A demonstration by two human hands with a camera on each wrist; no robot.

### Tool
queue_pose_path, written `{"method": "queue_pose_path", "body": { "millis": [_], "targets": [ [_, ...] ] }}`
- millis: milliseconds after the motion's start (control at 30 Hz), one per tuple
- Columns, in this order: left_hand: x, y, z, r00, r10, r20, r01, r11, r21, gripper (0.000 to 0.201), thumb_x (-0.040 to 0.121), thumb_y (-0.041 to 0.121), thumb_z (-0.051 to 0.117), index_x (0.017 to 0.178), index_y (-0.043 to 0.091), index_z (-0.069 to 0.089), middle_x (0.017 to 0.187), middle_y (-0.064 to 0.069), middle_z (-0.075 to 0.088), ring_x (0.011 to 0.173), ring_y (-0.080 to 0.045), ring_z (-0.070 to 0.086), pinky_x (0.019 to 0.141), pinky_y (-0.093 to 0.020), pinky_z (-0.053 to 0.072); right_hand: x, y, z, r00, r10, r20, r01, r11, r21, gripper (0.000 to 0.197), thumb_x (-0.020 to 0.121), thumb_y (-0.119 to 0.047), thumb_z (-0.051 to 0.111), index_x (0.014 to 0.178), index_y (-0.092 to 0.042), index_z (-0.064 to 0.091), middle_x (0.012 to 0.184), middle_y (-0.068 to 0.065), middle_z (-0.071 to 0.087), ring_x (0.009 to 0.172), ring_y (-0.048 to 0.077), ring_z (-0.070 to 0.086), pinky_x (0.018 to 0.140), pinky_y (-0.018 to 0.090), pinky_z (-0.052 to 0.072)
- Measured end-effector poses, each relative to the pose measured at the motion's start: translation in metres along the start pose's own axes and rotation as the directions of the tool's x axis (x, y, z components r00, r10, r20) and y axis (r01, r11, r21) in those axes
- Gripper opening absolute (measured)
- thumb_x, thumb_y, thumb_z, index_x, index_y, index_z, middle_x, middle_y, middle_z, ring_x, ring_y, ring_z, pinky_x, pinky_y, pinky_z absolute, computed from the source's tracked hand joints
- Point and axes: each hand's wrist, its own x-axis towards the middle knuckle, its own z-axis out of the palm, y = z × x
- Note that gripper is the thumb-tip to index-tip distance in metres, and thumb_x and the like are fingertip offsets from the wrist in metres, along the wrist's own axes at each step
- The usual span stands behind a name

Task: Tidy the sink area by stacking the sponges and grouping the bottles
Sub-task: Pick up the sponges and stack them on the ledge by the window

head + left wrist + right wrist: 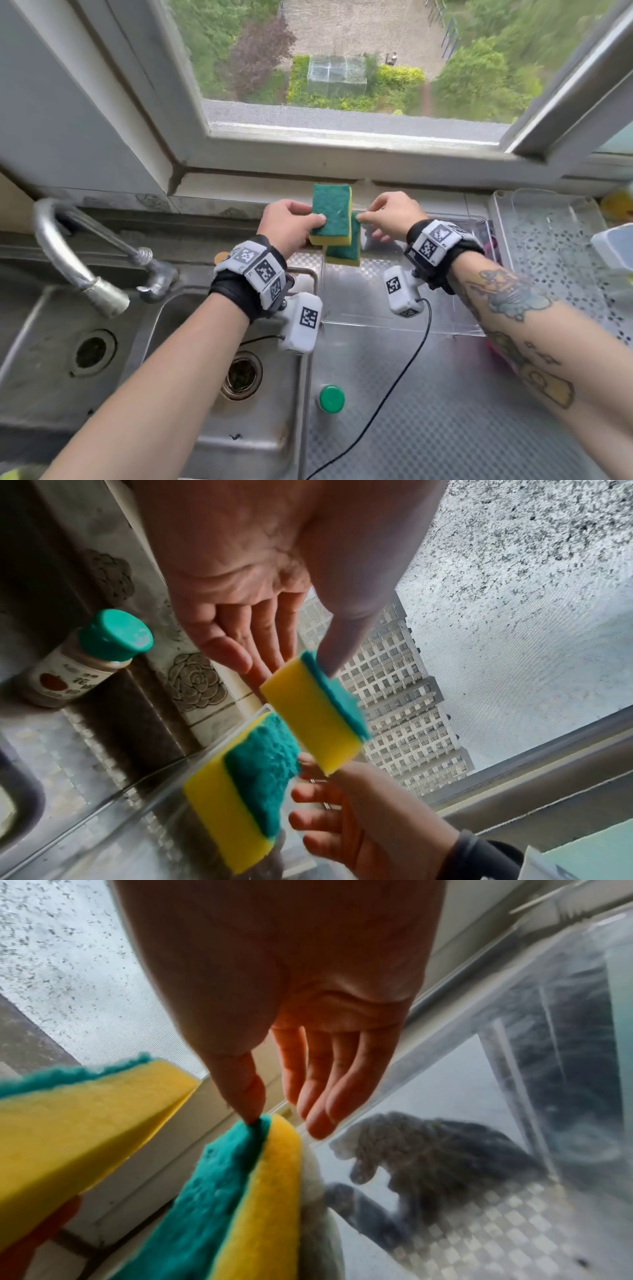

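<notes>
Two green-topped yellow sponges are at the back of the drainboard below the window. My left hand [306, 226] [260, 647] pinches the upper sponge [331, 214] [315, 718] [78, 1123], thumb on its green top and fingers beneath. It hovers over the lower sponge [344, 251] [240, 791] [232, 1191], shifted back and left of it. My right hand [375, 214] [284, 1096] touches the lower sponge's far right corner with its thumb tip, fingers straight. A green-capped bottle [331, 398] stands on the drainboard near me. A green-capped spice bottle [85, 658] stands by the tiled ledge.
A curved faucet [78, 260] reaches over the steel sink [51, 359] on the left. A clear perforated tray [548, 246] and a white container [613, 246] sit at the right. A clear box holding a grey cloth [428, 1156] lies beside the sponges. A black cable [411, 359] crosses the drainboard.
</notes>
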Motion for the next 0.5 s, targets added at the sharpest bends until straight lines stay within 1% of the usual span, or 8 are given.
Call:
{"method": "queue_pose_path", "body": {
  "millis": [33, 67, 167, 233, 333, 400, 467, 500],
  "targets": [
    [0.0, 0.001, 0.001, 1.0, -0.005, -0.004, 0.005, 1.0, -0.003, 0.03, 0.08, 0.014, 0.073, 0.107, 0.006, 0.062, 0.108, -0.012, 0.068, 0.091, -0.024, 0.066, 0.077, -0.034, 0.055, -0.003, 0.002, 0.001, 0.998, 0.024, 0.053, -0.026, 0.999, 0.034, 0.019, 0.079, -0.027, 0.074, 0.084, -0.012, 0.062, 0.075, 0.008, 0.072, 0.055, 0.018, 0.067, 0.045, 0.024, 0.053],
    [0.0, 0.001, 0.001, 1.0, -0.01, -0.007, 0.01, 1.0, -0.004, 0.028, 0.08, 0.015, 0.072, 0.106, 0.008, 0.062, 0.108, -0.012, 0.068, 0.089, -0.023, 0.066, 0.078, -0.035, 0.055, -0.005, 0.004, 0.003, 0.995, 0.036, 0.089, -0.041, 0.997, 0.059, 0.021, 0.081, -0.026, 0.072, 0.086, -0.009, 0.062, 0.075, 0.011, 0.072, 0.056, 0.021, 0.067, 0.047, 0.026, 0.055],
    [0.0, 0.001, 0.004, 0.999, -0.044, -0.001, 0.044, 0.999, 0.013, 0.028, 0.08, 0.014, 0.074, 0.105, 0.008, 0.062, 0.109, -0.013, 0.069, 0.094, -0.027, 0.069, 0.087, -0.041, 0.058, -0.007, 0.004, 0.01, 0.994, 0.04, 0.103, -0.051, 0.992, 0.113, 0.018, 0.087, -0.022, 0.066, 0.087, -0.004, 0.062, 0.078, 0.016, 0.071, 0.063, 0.028, 0.071, 0.06, 0.037, 0.061],
    [-0.002, 0.0, 0.006, 0.998, -0.059, 0.005, 0.058, 0.998, 0.026, 0.03, 0.079, 0.014, 0.074, 0.106, 0.007, 0.062, 0.109, -0.014, 0.069, 0.098, -0.03, 0.07, 0.087, -0.044, 0.058, -0.006, 0.004, 0.014, 0.996, 0.036, 0.076, -0.047, 0.988, 0.149, 0.016, 0.088, -0.019, 0.063, 0.085, -0.003, 0.063, 0.076, 0.016, 0.071, 0.062, 0.027, 0.071, 0.056, 0.036, 0.061],
    [-0.002, -0.003, 0.007, 0.999, -0.054, 0.0, 0.054, 0.998, 0.039, 0.03, 0.078, 0.016, 0.074, 0.105, 0.008, 0.063, 0.109, -0.013, 0.069, 0.097, -0.031, 0.07, 0.085, -0.047, 0.059, -0.006, 0.003, 0.018, 1.0, 0.005, 0.002, -0.005, 0.993, 0.117, 0.013, 0.088, -0.017, 0.061, 0.08, -0.007, 0.065, 0.072, 0.011, 0.073, 0.056, 0.023, 0.071, 0.049, 0.029, 0.057],
    [-0.004, -0.005, 0.007, 0.998, -0.056, -0.003, 0.056, 0.997, 0.045, 0.027, 0.08, 0.016, 0.073, 0.103, 0.01, 0.061, 0.11, -0.012, 0.068, 0.098, -0.03, 0.07, 0.085, -0.045, 0.059, -0.008, 0.005, 0.016, 0.999, -0.003, -0.052, 0.009, 0.993, 0.114, 0.015, 0.088, -0.018, 0.058, 0.077, -0.009, 0.062, 0.073, 0.012, 0.074, 0.057, 0.023, 0.072, 0.046, 0.026, 0.056],
    [-0.007, -0.006, 0.006, 0.998, -0.056, 0.001, 0.056, 0.998, 0.042, 0.025, 0.081, 0.016, 0.072, 0.104, 0.011, 0.06, 0.111, -0.012, 0.067, 0.099, -0.029, 0.069, 0.084, -0.04, 0.059, -0.012, 0.008, 0.013, 0.999, 0.022, -0.037, -0.015, 0.985, 0.171, 0.016, 0.09, -0.018, 0.056, 0.078, -0.008, 0.06, 0.076, 0.015, 0.074, 0.058, 0.025, 0.072, 0.049, 0.03, 0.059],
    [-0.008, -0.007, 0.006, 0.998, -0.056, 0.001, 0.056, 0.998, 0.031, 0.027, 0.082, 0.015, 0.071, 0.106, 0.01, 0.06, 0.112, -0.013, 0.067, 0.099, -0.029, 0.068, 0.083, -0.039, 0.059, -0.016, 0.009, 0.012, 0.999, 0.038, 0.014, -0.04, 0.98, 0.194, 0.016, 0.09, -0.019, 0.057, 0.079, -0.008, 0.06, 0.077, 0.016, 0.073, 0.058, 0.025, 0.071, 0.053, 0.032, 0.061]
  ]
}}
